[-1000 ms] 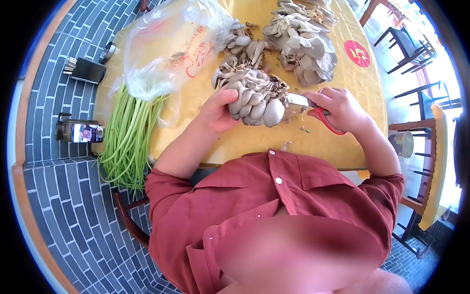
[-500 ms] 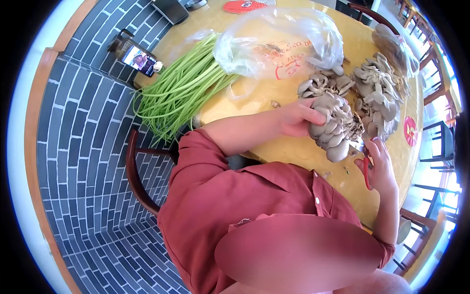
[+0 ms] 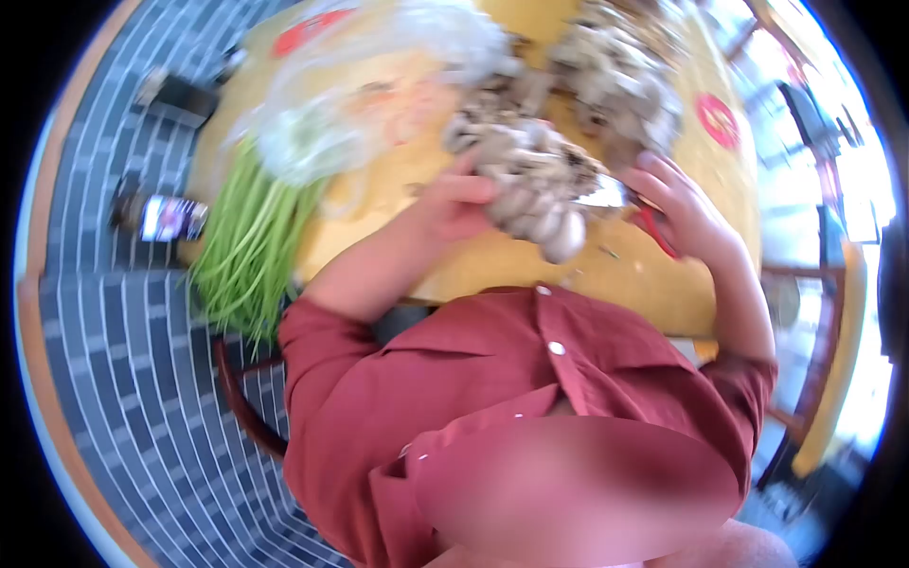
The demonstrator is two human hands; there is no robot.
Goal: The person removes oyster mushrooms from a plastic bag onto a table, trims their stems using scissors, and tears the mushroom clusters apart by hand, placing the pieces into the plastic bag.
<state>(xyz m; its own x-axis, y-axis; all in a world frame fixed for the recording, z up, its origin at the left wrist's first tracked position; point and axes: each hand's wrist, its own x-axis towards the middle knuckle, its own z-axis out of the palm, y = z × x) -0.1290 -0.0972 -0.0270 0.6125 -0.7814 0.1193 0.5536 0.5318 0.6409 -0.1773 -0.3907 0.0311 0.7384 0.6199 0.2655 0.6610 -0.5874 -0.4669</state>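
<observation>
you appear to be in a small restaurant's dining room. your yellow table (image 3: 653, 284) bears a round red sticker (image 3: 718, 120), brick-patterned wall (image 3: 142, 379) runs along your left, and blurred dark chairs (image 3: 803, 115) stand rightward.

9 o'clock: phone screen (image 3: 169, 219) way too smeary | 2 o'clock: your right hand (image 3: 691, 213) is blocking some red handle (image 3: 653, 231)

Dark red shirt (image 3: 464, 379) with white buttons (image 3: 556, 348). Red handles on the scissors (image 3: 655, 233), blade's silvery. Mushroom clump (image 3: 526, 194) is grey-beige, browner on the right. Super green stalks (image 3: 248, 251) on the left, whitish see-through bag (image 3: 317, 142) with blurry red print. Yellow table (image 3: 653, 295), red disc (image 3: 717, 120) far right with pale markings. Blue-grey brick-pattern wall (image 3: 104, 369), pale lines.
</observation>
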